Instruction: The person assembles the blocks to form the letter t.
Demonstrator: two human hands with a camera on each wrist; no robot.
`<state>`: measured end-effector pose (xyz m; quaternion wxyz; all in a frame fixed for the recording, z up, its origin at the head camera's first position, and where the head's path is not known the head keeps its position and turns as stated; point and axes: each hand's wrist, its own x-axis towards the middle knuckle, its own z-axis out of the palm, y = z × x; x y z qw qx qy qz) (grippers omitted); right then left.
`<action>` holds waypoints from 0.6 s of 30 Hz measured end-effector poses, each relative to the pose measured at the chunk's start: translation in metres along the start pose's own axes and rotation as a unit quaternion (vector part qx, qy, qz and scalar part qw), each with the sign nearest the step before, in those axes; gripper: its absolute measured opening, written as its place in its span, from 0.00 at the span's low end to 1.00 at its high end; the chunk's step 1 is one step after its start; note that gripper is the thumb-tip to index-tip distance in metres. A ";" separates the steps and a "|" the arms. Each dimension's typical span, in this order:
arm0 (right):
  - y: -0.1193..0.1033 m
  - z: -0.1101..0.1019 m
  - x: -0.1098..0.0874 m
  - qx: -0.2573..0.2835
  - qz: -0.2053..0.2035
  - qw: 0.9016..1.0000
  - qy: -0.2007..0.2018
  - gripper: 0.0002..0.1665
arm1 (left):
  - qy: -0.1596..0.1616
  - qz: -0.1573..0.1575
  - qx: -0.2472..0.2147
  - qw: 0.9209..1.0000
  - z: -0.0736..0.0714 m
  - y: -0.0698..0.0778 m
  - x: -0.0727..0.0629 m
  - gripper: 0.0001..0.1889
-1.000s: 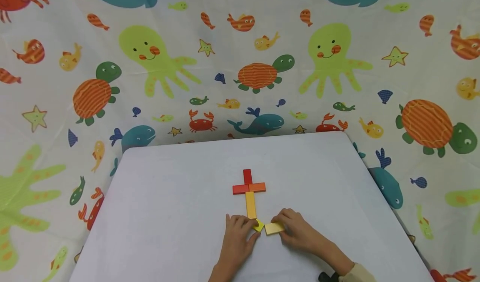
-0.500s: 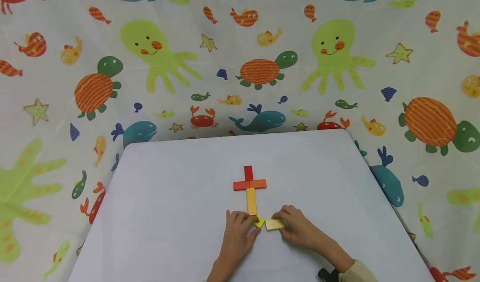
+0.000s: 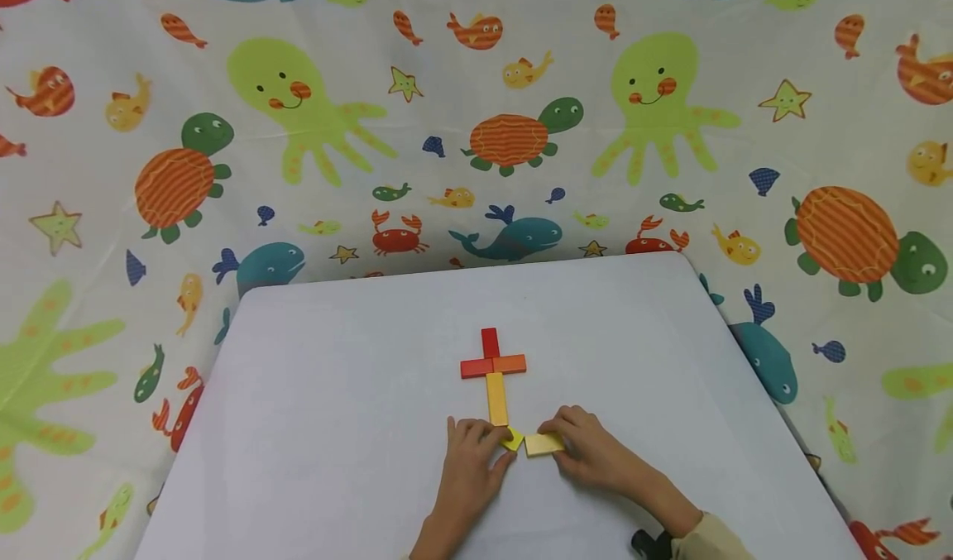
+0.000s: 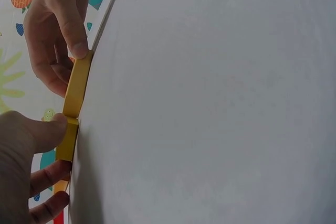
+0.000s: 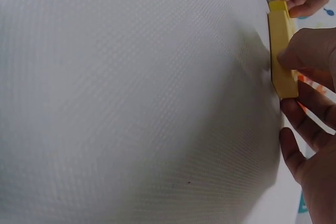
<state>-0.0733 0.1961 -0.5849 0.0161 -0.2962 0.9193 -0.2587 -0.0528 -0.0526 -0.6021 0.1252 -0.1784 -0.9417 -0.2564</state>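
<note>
In the head view, my left hand (image 3: 471,465) pinches a small bright yellow block (image 3: 514,439), its thumb on the near side and fingers on the far side. My right hand (image 3: 596,454) holds a pale yellow rectangular block (image 3: 541,445) by its right end. Seen from the left wrist, the bright yellow block (image 4: 69,142) and the pale one (image 4: 79,88) meet end to end. An amber block (image 3: 496,399) runs up from the bright yellow one to a cross of two red blocks, one on top (image 3: 490,342) and one at left (image 3: 476,368), and an orange block (image 3: 510,364).
The blocks lie on a white table (image 3: 357,394). Behind and beside it hangs a cloth (image 3: 447,155) printed with sea animals. A black object (image 3: 651,543) sits by the right sleeve (image 3: 711,539) at the front edge of view.
Both hands keep their hold on the same blocks. The head view has shifted slightly, and I see no clear movement of the blocks.
</note>
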 end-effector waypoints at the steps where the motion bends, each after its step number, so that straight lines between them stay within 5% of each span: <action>1: 0.000 0.000 0.000 0.000 0.000 1.000 -0.001 0.22 | -0.003 -0.002 0.000 1.000 0.000 0.001 0.000 0.14; 12: 0.000 -0.002 0.000 0.007 -0.003 1.000 0.002 0.22 | -0.002 0.002 -0.005 1.000 -0.001 0.000 0.001 0.14; 18: 0.003 -0.008 -0.006 0.030 0.008 0.999 -0.010 0.25 | -0.028 -0.010 -0.052 0.998 -0.009 -0.008 0.000 0.15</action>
